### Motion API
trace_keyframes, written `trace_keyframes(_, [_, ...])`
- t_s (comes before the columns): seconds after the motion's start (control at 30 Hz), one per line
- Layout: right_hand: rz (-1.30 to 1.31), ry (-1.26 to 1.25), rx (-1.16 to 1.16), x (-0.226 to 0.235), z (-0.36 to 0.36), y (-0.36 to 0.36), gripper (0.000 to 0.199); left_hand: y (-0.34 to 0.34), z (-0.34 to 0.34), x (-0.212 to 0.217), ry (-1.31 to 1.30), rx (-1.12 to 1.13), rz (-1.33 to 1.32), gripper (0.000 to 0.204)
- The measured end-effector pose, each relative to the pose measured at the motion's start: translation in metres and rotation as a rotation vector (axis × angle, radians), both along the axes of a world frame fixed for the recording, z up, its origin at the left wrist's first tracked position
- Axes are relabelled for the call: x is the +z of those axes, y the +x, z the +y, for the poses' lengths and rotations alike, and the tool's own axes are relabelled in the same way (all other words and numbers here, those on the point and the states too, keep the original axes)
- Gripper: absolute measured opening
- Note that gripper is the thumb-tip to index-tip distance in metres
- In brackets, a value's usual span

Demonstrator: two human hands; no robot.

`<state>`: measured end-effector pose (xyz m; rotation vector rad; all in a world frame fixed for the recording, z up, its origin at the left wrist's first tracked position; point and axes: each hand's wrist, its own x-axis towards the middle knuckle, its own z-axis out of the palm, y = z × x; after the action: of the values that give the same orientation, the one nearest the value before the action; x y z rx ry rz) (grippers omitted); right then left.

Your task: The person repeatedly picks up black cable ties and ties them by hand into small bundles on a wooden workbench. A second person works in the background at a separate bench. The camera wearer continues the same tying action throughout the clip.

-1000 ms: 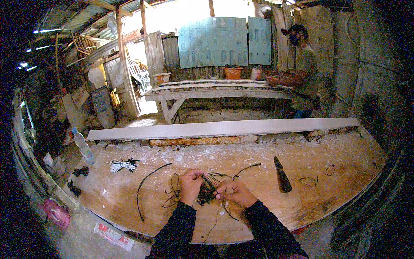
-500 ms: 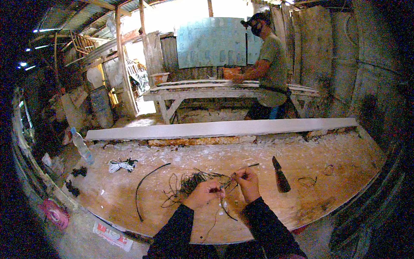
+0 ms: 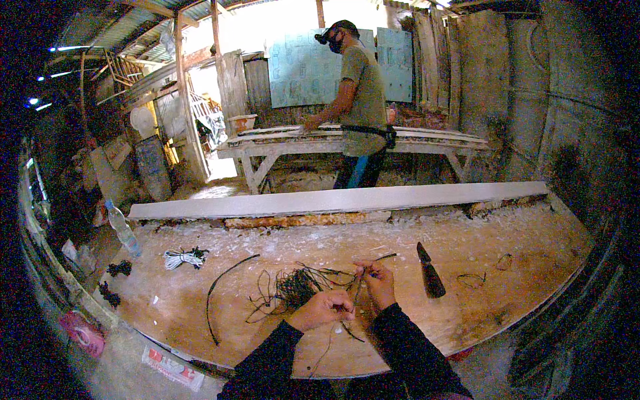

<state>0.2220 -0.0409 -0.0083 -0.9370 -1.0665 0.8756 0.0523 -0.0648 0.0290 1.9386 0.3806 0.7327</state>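
A tangled heap of thin dark cord [image 3: 297, 283] lies on the wooden table just beyond my left hand [image 3: 325, 309]. That hand is closed, its fingers pinched on a strand of dark cord. To its right, my right hand [image 3: 378, 283] pinches dark cord too, a little higher up. Strands run from the heap toward the right fingertips, and the gap between the hands is narrow. What exactly sits inside the left fingers is partly hidden. A dark-handled knife [image 3: 432, 275] rests to the right of my right hand. Left of the heap lies a curved length of black cord [image 3: 213, 296].
A white cord bundle [image 3: 182, 259], small black bundles [image 3: 120, 268] and a plastic bottle [image 3: 122, 230] are at the left. Thin loops [image 3: 472, 277] lie at the right. A long white board [image 3: 333, 200] borders the far edge. Beyond, a person [image 3: 363, 93] works at a bench [image 3: 427, 137].
My left hand has lowered slightly, away from the right fingertips; the right hand stays nearly in place. The person at the far bench has moved left.
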Motion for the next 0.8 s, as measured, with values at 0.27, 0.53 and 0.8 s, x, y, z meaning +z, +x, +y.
trace_keyframes(0.27, [-0.030,-0.014,-0.034,0.011,-0.002,0.000,0.013,0.000,0.010,-0.014,-0.086,0.047,-0.056,0.011])
trace_keyframes(0.53, [-0.162,-0.026,-0.107,0.008,-0.002,0.003,0.012,-0.018,0.026,-0.010,-0.036,0.726,-0.173,0.013])
trace_keyframes(0.8, [-0.411,-0.008,0.543,0.027,-0.025,-0.014,0.014,-0.032,0.047,-0.018,0.001,1.086,-0.470,0.009])
